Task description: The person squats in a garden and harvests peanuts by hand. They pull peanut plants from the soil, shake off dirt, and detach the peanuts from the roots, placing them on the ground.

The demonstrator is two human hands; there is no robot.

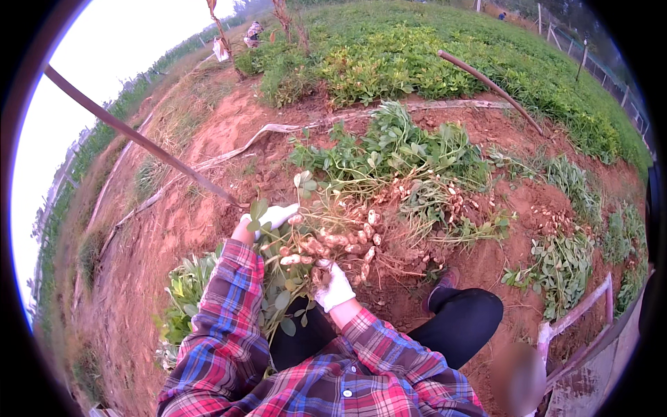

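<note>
Peanuts (pixel 338 240): bunched on thin roots and stems between both gloved hands, just above the lap, pale pods flecked with red soil. Right hand (pixel 335 288) below the bunch, glove soiled at the fingertips, fingers curled in and pinching at the lower pods. Left hand (pixel 276 217) at the upper left of the bunch, just beside the pods, partly behind a leaf; cannot tell whether spread or closed on stems. Leaves (pixel 283 300) hanging between the forearms, down over the left thigh.

Around the work: a long pole (pixel 146 144) slanting in from the upper left, lower end near the left hand; a bent knee (pixel 462 323) and a shoe (pixel 448 279) to the right, close by the roots. More greens (pixel 191 281) just left of the left sleeve (pixel 226 313). Ahead, near the bunch, a heap of plants (pixel 410 142), further pods bare on its near side. Well off to the right, a second heap (pixel 566 267) on red soil, with pods beside it. Beyond, a pale strip (pixel 281 128) winding across the ground, a curved stick (pixel 486 79), then a leafy crop (pixel 403 62).

Far off at upper left, a white bag (pixel 220 48) near a person (pixel 253 33); too small to tell what is inside. At lower right, a pinkish frame (pixel 544 340) next to a weathered board (pixel 597 375).
</note>
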